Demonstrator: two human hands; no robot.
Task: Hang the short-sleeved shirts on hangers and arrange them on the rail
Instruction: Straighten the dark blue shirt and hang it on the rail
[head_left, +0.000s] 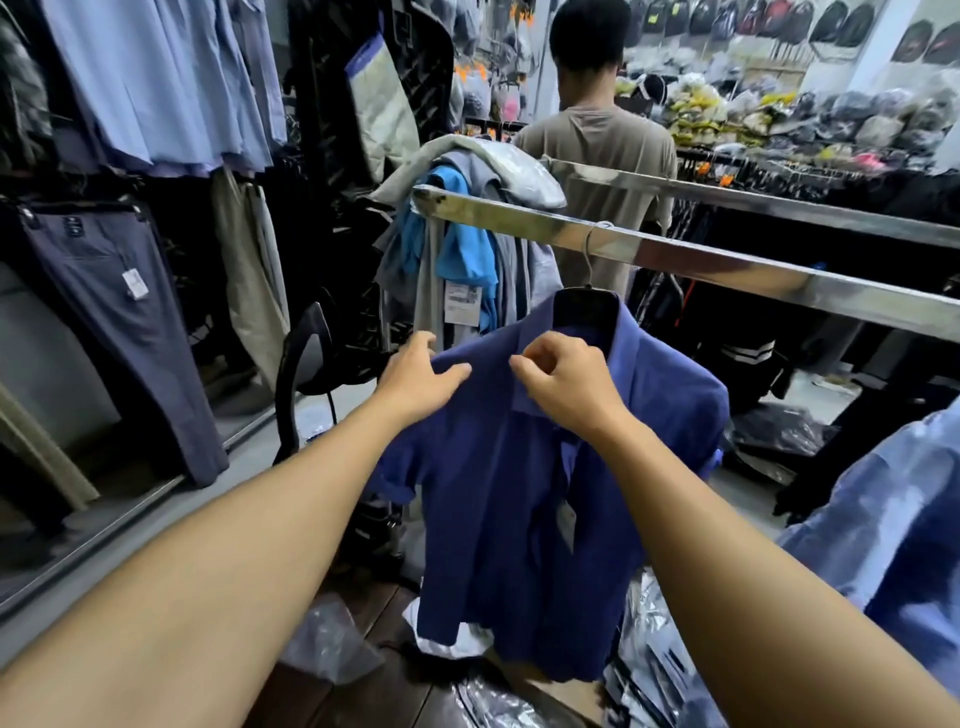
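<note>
- Most of the black hanger is hidden inside the blue shirt. Only its dark top shows at the neck.
- The bottom of the shirt hangs down in front of plastic bags on the floor, so part of them is covered.
- A light blue shirt on the right is cut off by the edge of the view.
- A person stands behind the shiny rail with their back turned. The rail hides their lower half.
- The pile of clothes at the end of the rail is all mixed up, and it is hard to tell the pieces apart.
- The blue shirt hangs on the hanger, and the hanger's thin metal hook sits over the rail.
- The left hand grips the shirt's shoulder. Its thumb lies on the front, and its fingers curl over the edge, so their tips are hidden.
- The right hand is curled tight and pinches the collar just below the hanger.
- The two hands are near each other but do not touch.
</note>
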